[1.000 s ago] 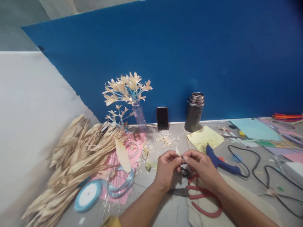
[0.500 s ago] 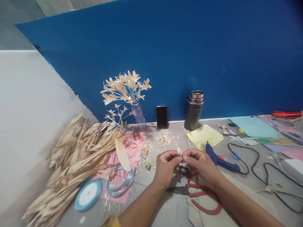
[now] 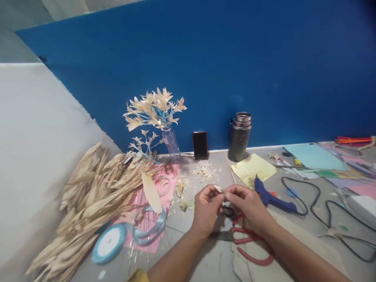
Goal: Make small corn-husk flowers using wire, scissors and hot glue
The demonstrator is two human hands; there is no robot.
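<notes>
On grey table (image 3: 205, 258) | blue backboard (image 3: 235, 70) behind | husks (image 3: 96, 192) piled left

A grey table (image 3: 205, 258) runs along the blue backboard, with a heap of dried husks (image 3: 88, 196) at its left beside a pink sheet (image 3: 147, 235) and a spool of light blue ribbon (image 3: 109, 243). Near the middle lie red-handled scissors (image 3: 249, 244), pale trimmings (image 3: 204, 172) and a blue glue gun (image 3: 272, 196) with its black cord (image 3: 320, 209). At the back stand a vase of husk flowers (image 3: 170, 143), what looks like a phone (image 3: 200, 145) and a metal flask (image 3: 240, 137), with a yellow paper (image 3: 252, 168) just in front.
</notes>
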